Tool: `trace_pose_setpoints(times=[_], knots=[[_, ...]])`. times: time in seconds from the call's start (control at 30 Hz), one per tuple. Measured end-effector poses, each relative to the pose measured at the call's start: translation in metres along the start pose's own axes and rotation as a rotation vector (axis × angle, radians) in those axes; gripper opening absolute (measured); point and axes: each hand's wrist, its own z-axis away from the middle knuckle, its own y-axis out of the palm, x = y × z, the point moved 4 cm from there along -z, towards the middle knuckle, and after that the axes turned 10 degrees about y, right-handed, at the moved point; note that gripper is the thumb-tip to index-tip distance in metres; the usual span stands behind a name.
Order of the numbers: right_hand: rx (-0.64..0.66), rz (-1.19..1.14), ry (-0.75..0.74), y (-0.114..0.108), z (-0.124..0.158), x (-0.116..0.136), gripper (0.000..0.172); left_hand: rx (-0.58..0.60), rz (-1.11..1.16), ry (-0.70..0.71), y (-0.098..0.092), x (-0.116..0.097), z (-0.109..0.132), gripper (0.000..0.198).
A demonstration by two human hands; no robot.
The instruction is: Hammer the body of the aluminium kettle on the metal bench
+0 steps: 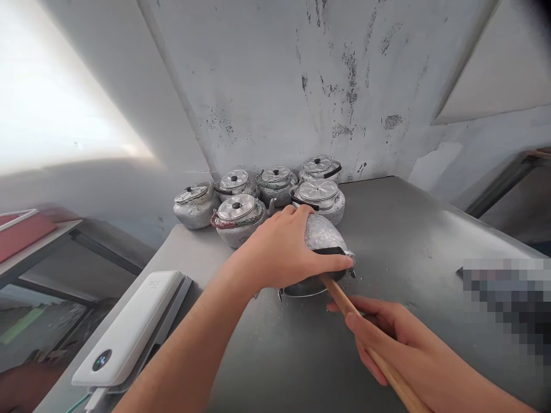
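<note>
In the middle of the metal table an aluminium kettle (325,231) lies tipped on its side, its mouth facing me and no lid over it. My left hand (284,252) is wrapped over the kettle's body, thumb along the rim by the black handle grip. A wooden stick (338,294) runs into the dark mouth; its far end is hidden inside. Around that stick the fingers of my right hand (383,335) are closed. Just behind the tipped kettle stands a lidded kettle (321,198), with another kettle (238,217), its handle wrapped in red and green, to the left.
More lidded kettles (275,183) stand against the stained wall (310,97). A white power bank (133,327) with a cable lies on the table's (400,229) left edge. A blurred-out object (512,298) is at the right. Lower left, a shelf (43,241) holds a red box.
</note>
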Motion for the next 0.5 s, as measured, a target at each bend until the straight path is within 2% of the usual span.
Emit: trace_pose_setpoints(times=[0.07, 0.13, 0.33, 0.37, 0.5], knots=[[0.013, 0.009, 0.044, -0.0002, 0.0007, -0.0004, 0.072, -0.002, -0.005, 0.001, 0.0002, 0.0002, -0.0001, 0.092], [0.043, 0.071, 0.094, 0.0006, 0.0022, -0.0006, 0.064, 0.000, -0.009, 0.002, 0.0001, -0.0001, -0.0001, 0.093], [0.143, 0.096, 0.091, 0.0080, 0.0064, 0.0037, 0.010, 0.017, -0.015, -0.010, -0.0010, -0.0014, 0.0000, 0.094], [0.158, 0.106, 0.096, 0.0090, 0.0062, 0.0037, 0.009, 0.016, -0.015, -0.011, -0.0011, -0.0013, 0.0002, 0.095], [0.149, 0.127, 0.095, 0.0085, 0.0029, 0.0013, 0.023, 0.013, -0.009, -0.001, -0.0005, -0.0013, 0.0005, 0.093]])
